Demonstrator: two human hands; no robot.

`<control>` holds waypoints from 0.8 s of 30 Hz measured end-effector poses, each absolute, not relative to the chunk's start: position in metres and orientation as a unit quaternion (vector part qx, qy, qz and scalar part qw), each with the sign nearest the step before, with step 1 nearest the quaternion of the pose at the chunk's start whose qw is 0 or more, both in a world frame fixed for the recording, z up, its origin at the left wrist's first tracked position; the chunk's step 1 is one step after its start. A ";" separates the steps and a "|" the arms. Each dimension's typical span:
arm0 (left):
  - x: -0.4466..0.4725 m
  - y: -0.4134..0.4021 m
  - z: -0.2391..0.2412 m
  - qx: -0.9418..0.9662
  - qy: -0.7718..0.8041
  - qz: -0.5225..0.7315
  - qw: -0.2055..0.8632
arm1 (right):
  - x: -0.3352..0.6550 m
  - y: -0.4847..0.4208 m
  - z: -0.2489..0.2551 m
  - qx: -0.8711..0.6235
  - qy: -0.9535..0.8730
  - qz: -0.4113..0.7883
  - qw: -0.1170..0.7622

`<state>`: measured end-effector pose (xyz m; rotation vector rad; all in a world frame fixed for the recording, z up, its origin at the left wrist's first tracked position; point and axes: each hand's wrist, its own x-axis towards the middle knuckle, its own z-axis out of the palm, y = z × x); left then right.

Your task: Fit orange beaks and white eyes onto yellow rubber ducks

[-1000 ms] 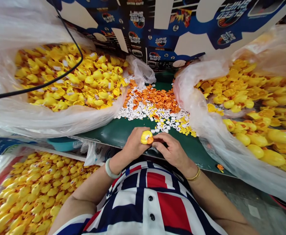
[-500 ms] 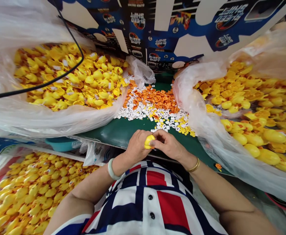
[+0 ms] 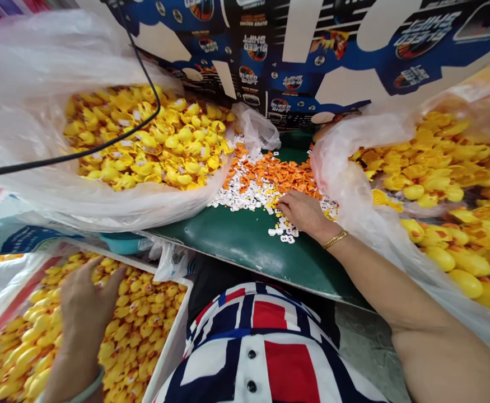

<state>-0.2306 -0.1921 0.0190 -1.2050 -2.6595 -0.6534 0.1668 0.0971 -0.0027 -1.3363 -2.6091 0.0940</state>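
Right hand (image 3: 306, 214) is palm down over the back middle of the green worktop (image 3: 245, 252), the grip loosely open with the fingers nearly straight. Its fingertips (image 3: 281, 204) are at the near edge of a heap of small white plastic pieces (image 3: 245, 193). Can't tell if any piece is pinched between them; nothing shows clearly held. A small cluster of the same white pieces (image 3: 285, 232) sits just below the hand, and a few yellow pieces (image 3: 329, 210) lie just beyond the fingers' far side, beside the heap. Orange bill-shaped pieces (image 3: 282, 178) are piled at the back of the worktop, touching the white heap. Gold bracelet (image 3: 335, 240) is on the right wrist.

Left hand (image 3: 87, 302) is off the worktop, past its near-left corner, fingers spread wide, grip fully open, nothing held. It is over yellow rubber ducks (image 3: 139, 319) in a white crate (image 3: 173, 330); can't tell if the fingers touch them. Pale green bangle (image 3: 89, 389) is on the left wrist.

Clear plastic bag of yellow duck parts (image 3: 144, 148) sits at the back left of the worktop, a second bag (image 3: 438, 184) at the right, with the heap between them. Black cable (image 3: 80, 152) crosses the left bag. Blue printed carton (image 3: 303, 67) stands behind the worktop. Teal basin (image 3: 121, 243) is just beyond the worktop's left edge.
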 end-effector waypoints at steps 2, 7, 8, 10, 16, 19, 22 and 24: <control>-0.191 -0.165 0.007 -0.389 -0.831 -0.377 -0.130 | 0.166 0.092 -0.003 -0.462 -0.875 0.054 0.138; -0.063 -0.079 -0.011 -0.409 -0.572 -0.489 -0.516 | 0.162 0.039 0.011 -0.433 -0.826 0.277 0.230; -0.044 -0.067 -0.012 -0.410 -0.523 -0.499 -0.556 | 0.161 0.027 0.013 -0.418 -0.820 0.314 0.233; -0.020 -0.050 -0.012 -0.402 -0.456 -0.502 -0.615 | 0.161 0.008 0.015 -0.399 -0.814 0.350 0.235; -0.018 -0.042 -0.015 -0.350 -0.450 -0.499 -0.653 | 0.171 0.022 0.006 -0.348 -0.886 0.249 0.176; -0.025 -0.043 -0.014 -0.332 -0.464 -0.506 -0.647 | 0.169 0.038 -0.001 -0.312 -0.938 0.095 0.120; -0.029 -0.042 -0.015 -0.314 -0.474 -0.529 -0.630 | 0.166 0.042 -0.004 -0.267 -0.959 0.041 0.087; -0.032 -0.040 -0.016 -0.309 -0.474 -0.551 -0.613 | 0.164 0.037 -0.002 -0.269 -0.956 0.058 0.103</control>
